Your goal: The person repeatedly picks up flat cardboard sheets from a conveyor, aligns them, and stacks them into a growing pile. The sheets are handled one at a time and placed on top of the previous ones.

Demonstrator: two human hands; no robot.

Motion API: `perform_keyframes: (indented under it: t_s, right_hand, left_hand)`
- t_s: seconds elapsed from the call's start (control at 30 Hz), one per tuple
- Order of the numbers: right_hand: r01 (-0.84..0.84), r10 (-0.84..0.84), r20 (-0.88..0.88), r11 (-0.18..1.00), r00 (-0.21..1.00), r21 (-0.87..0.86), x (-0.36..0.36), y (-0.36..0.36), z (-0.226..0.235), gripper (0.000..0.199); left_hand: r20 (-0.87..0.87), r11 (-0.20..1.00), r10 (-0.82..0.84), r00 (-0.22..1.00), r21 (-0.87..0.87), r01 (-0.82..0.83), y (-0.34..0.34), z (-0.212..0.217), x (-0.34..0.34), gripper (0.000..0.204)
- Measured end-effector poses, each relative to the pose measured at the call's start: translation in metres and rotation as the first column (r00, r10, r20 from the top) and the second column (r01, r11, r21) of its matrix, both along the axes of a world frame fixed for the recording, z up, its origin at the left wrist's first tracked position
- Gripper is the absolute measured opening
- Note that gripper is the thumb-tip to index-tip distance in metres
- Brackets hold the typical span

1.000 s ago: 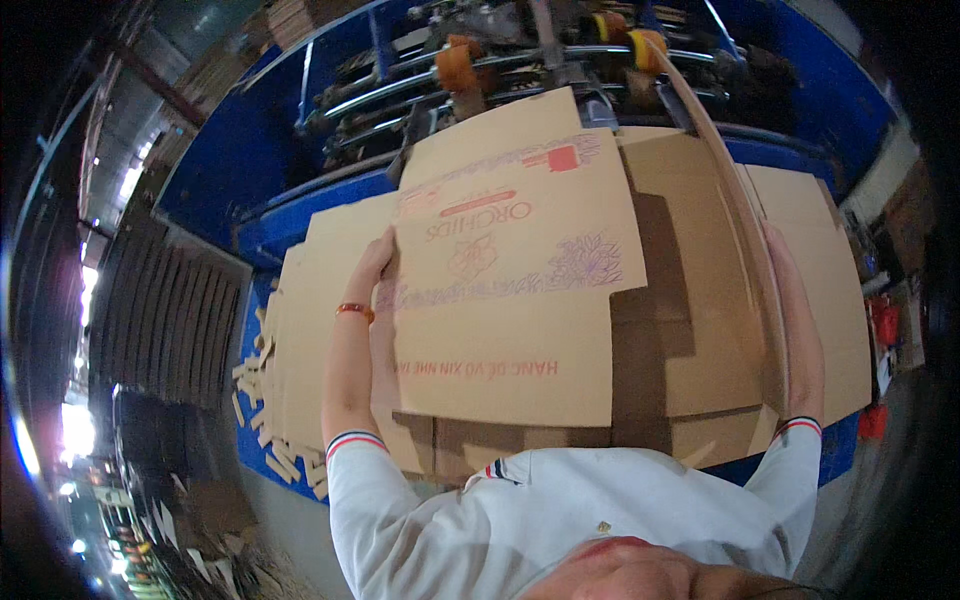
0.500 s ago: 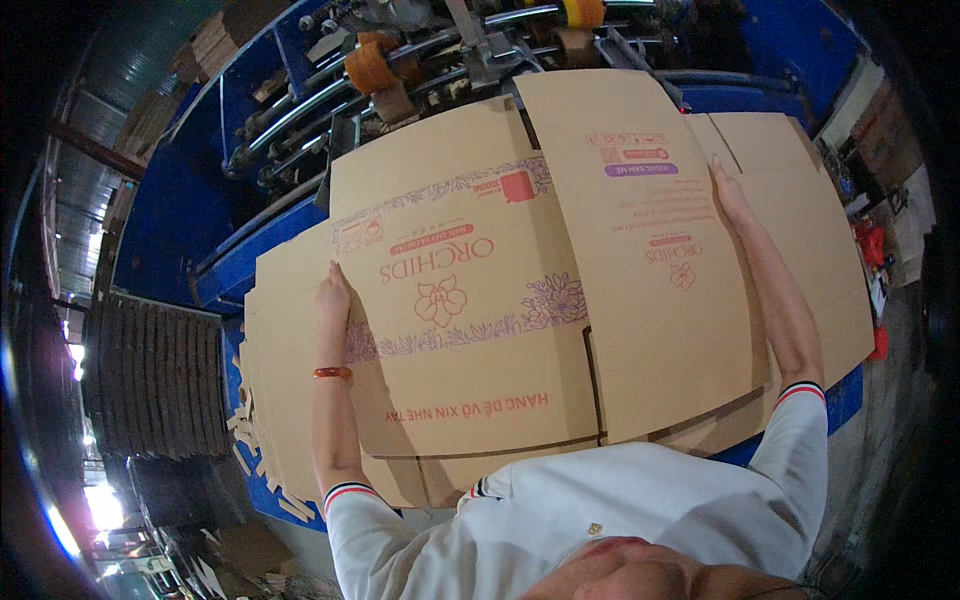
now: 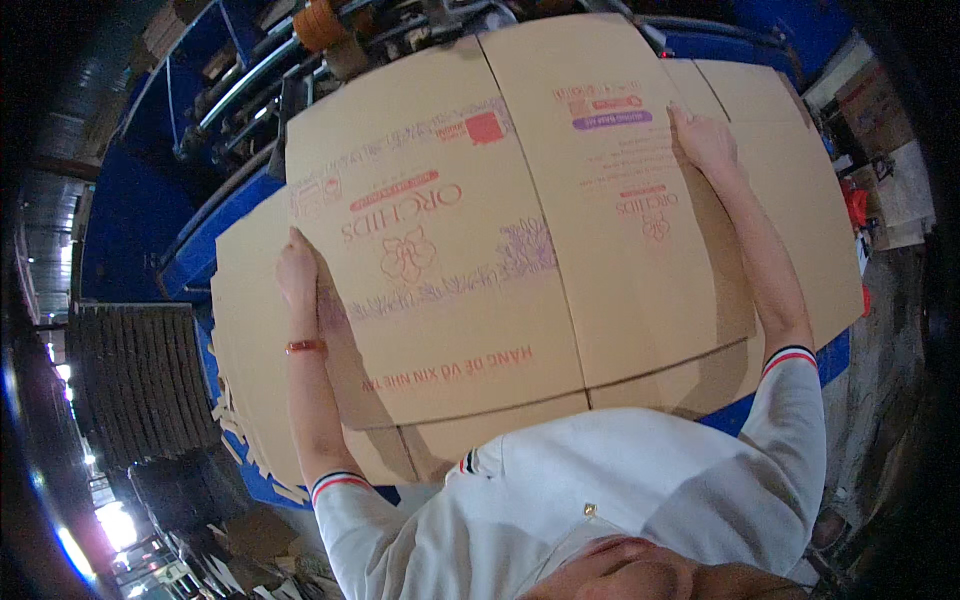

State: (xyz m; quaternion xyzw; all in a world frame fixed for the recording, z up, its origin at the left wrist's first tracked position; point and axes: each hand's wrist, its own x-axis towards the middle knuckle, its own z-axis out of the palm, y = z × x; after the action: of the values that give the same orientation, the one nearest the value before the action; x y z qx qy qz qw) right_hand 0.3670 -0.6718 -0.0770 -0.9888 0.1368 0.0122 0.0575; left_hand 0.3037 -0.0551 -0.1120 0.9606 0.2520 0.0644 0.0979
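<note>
A flattened cardboard box [image 3: 500, 230] — brown, printed in red and purple with a flower motif — is held up in front of the chest, spread wide across the middle of the view. Its long axis runs roughly from 8 o'clock to 2 o'clock, with a fold crease dividing it into a larger left panel and a narrower right one.

The left hand [image 3: 297, 268] is set against the sheet's left edge at about 9 o'clock, fingers pressed flat along the edge and curled behind it; a red band is worn at that wrist. The right hand [image 3: 703, 140] is laid on the sheet's face near its far right corner at about 2 o'clock, palm down, fingers spread rather than clenched. Whether its fingertips hook over the edge cannot be told.

So the sheet lies between the two hands, the left one being nearer the body and lower, the right one stretched farther out and higher.

Beneath the held sheet, a stack of similar flat cardboard sheets [image 3: 790, 200] is seen on the blue machine's surface [image 3: 150, 220], jutting out at 3 and at 8 o'clock — the held one is tilted across it.
</note>
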Motion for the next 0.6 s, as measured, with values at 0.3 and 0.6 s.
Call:
perform_keyframes:
  t_s: [0.3, 0.6]
  right_hand:
    - [-0.470, 0.475, 0.404, 0.875, 0.782, -0.118, -0.063, 0.048, -0.033, 0.048]
    - [-0.753, 0.749, 0.087, 0.657, 0.657, 0.028, -0.277, 0.060, -0.018, 0.076]
  left_hand:
    - [0.211, 0.988, -0.091, 0.973, 0.138, 0.063, -0.047, 0.030, -0.032, 0.053]
    - [-0.098, 0.587, -0.806, 0.584, -0.007, 0.809, -0.140, 0.035, -0.216, 0.085]
